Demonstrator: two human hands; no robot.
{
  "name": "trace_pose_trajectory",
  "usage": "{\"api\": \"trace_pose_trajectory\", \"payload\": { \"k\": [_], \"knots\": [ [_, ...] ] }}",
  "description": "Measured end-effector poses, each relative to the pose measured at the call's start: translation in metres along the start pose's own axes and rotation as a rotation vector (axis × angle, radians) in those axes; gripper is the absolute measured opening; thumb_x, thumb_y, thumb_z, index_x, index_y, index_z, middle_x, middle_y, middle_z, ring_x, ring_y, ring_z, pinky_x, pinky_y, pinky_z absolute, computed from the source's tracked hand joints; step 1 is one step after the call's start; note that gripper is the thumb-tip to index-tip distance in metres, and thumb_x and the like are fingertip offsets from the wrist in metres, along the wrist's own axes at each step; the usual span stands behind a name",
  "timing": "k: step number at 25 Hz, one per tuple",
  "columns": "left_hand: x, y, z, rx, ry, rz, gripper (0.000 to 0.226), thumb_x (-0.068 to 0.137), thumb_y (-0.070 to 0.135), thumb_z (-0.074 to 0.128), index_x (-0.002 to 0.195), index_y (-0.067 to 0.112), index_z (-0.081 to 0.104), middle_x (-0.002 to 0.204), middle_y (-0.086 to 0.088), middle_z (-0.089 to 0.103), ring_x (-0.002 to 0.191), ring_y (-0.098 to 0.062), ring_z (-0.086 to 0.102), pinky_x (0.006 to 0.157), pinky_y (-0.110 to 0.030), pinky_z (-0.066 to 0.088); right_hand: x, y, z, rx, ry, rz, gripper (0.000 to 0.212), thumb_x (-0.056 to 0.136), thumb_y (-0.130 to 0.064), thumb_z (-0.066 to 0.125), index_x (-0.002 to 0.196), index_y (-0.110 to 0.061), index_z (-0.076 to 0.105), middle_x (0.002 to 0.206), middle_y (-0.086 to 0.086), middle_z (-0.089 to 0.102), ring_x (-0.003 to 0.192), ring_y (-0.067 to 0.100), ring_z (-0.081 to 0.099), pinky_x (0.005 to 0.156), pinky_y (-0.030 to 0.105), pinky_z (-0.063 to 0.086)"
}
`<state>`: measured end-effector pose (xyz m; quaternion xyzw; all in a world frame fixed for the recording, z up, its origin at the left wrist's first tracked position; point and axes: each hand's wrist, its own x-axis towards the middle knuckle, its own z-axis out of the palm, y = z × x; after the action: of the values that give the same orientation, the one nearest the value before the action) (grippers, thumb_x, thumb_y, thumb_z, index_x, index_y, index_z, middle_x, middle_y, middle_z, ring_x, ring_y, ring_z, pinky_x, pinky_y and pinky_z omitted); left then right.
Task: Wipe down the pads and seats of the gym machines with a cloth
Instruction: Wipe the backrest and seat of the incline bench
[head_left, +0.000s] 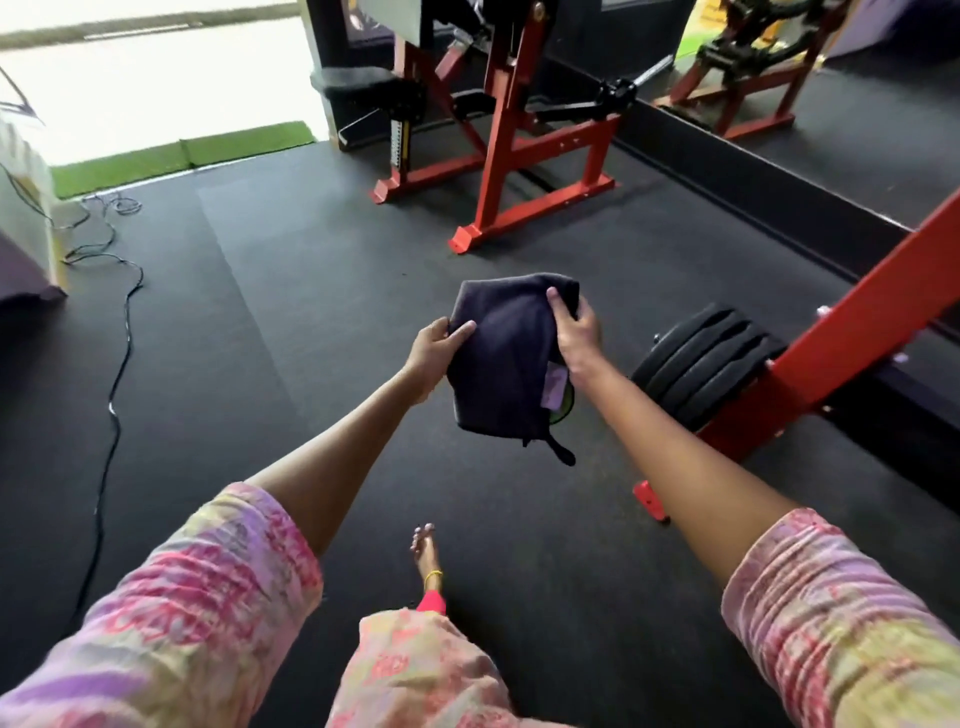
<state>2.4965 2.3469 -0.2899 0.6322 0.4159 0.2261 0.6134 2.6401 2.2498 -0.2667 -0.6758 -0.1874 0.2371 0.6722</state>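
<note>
A dark folded cloth (506, 358) hangs in the air in front of me, above the black rubber floor. My left hand (434, 353) pinches its left edge with thumb on top. Its upper right corner is gripped by my right hand (576, 332), fingers curled over the fold. A small purple label and a green patch show at the cloth's right side. Ahead stands a red-framed machine (498, 156) with a black pad (358, 83) at its left. A second red frame (852, 332) rises at my right.
A stack of black weight plates (701, 358) lies on the floor by the right frame. A black cable (117, 332) snakes along the left. A mirror (831, 104) lines the right wall. Green turf (182, 156) marks the bright doorway. My bare foot (426, 551) is below the cloth.
</note>
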Motion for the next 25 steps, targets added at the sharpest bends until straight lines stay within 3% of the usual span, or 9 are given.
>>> {"api": "trace_pose_trajectory", "payload": {
  "k": [3, 6, 8, 11, 14, 16, 19, 22, 25],
  "knots": [
    [0.090, 0.014, 0.001, 0.146, 0.158, 0.184, 0.023, 0.093, 0.026, 0.054, 0.085, 0.005, 0.049, 0.078, -0.006, 0.053, 0.073, -0.017, 0.045, 0.070, -0.036, 0.037, 0.086, 0.003, 0.031, 0.113, -0.109, 0.122, 0.011, 0.086, -0.024, 0.068, 0.093, -0.019, 0.061, 0.091, -0.002, 0.065, 0.088, 0.016, 0.060, 0.081, 0.031, 0.052],
    [0.187, 0.047, -0.008, 0.229, 0.166, 0.236, 0.023, 0.095, 0.027, 0.050, 0.084, 0.009, 0.045, 0.082, -0.010, 0.056, 0.076, -0.022, 0.048, 0.070, -0.036, 0.034, 0.167, -0.006, 0.061, 0.083, -0.261, 0.179, 0.036, 0.074, -0.003, 0.076, 0.101, -0.018, 0.057, 0.098, 0.002, 0.065, 0.087, 0.016, 0.062, 0.076, 0.029, 0.054],
    [0.246, 0.066, -0.010, 0.282, 0.156, 0.246, 0.026, 0.097, 0.030, 0.047, 0.081, 0.010, 0.045, 0.085, -0.015, 0.061, 0.080, -0.029, 0.052, 0.069, -0.035, 0.032, 0.214, -0.014, 0.081, 0.040, -0.209, 0.145, 0.047, 0.069, 0.005, 0.076, 0.107, -0.015, 0.055, 0.100, 0.003, 0.065, 0.086, 0.014, 0.062, 0.075, 0.024, 0.053],
    [0.323, 0.089, 0.005, 0.267, 0.155, 0.215, 0.038, 0.099, 0.035, 0.039, 0.081, 0.004, 0.052, 0.092, -0.019, 0.065, 0.089, -0.034, 0.056, 0.075, -0.037, 0.037, 0.284, -0.020, 0.097, 0.022, -0.053, 0.115, 0.035, 0.074, 0.004, 0.073, 0.098, -0.014, 0.056, 0.089, -0.002, 0.064, 0.076, 0.009, 0.060, 0.067, 0.015, 0.051],
    [0.400, 0.106, 0.029, 0.201, 0.098, 0.164, 0.045, 0.100, 0.036, 0.036, 0.092, 0.000, 0.062, 0.090, -0.009, 0.065, 0.083, -0.020, 0.055, 0.077, -0.032, 0.039, 0.359, -0.018, 0.103, 0.043, 0.010, 0.103, 0.027, 0.078, 0.001, 0.071, 0.090, -0.019, 0.058, 0.086, -0.004, 0.063, 0.074, 0.007, 0.059, 0.067, 0.015, 0.050],
    [0.453, 0.121, 0.043, 0.151, 0.027, 0.153, 0.041, 0.097, 0.036, 0.045, 0.082, 0.002, 0.060, 0.075, -0.002, 0.059, 0.070, -0.013, 0.049, 0.069, -0.029, 0.038, 0.415, -0.014, 0.102, 0.086, 0.043, 0.102, 0.026, 0.080, 0.000, 0.069, 0.089, -0.021, 0.058, 0.087, -0.004, 0.064, 0.076, 0.008, 0.060, 0.069, 0.017, 0.051],
    [0.536, 0.145, 0.072, 0.237, -0.105, 0.240, 0.021, 0.089, 0.027, 0.061, 0.076, 0.013, 0.051, 0.069, 0.006, 0.053, 0.066, -0.010, 0.048, 0.061, -0.025, 0.037, 0.506, -0.010, 0.097, 0.110, 0.059, 0.070, 0.024, 0.085, -0.003, 0.065, 0.102, -0.018, 0.057, 0.100, 0.001, 0.065, 0.088, 0.014, 0.061, 0.080, 0.023, 0.050],
    [0.622, 0.175, 0.111, 0.366, -0.149, 0.339, 0.016, 0.094, 0.025, 0.054, 0.094, 0.010, 0.049, 0.087, -0.006, 0.059, 0.082, -0.020, 0.054, 0.067, -0.024, 0.034, 0.599, -0.021, 0.088, -0.089, 0.111, -0.015, 0.034, 0.091, -0.006, 0.058, 0.125, -0.007, 0.050, 0.118, 0.006, 0.057, 0.104, 0.015, 0.054, 0.081, 0.007, 0.042],
    [0.694, 0.213, 0.158, 0.429, -0.134, 0.388, 0.027, 0.098, 0.033, 0.044, 0.101, 0.007, 0.047, 0.096, -0.015, 0.063, 0.092, -0.032, 0.058, 0.075, -0.037, 0.041, 0.683, -0.034, 0.075, -0.267, 0.248, -0.108, 0.042, 0.093, -0.014, 0.057, 0.132, -0.002, 0.046, 0.125, 0.014, 0.058, 0.114, 0.028, 0.055, 0.087, 0.021, 0.039]
  ]
}}
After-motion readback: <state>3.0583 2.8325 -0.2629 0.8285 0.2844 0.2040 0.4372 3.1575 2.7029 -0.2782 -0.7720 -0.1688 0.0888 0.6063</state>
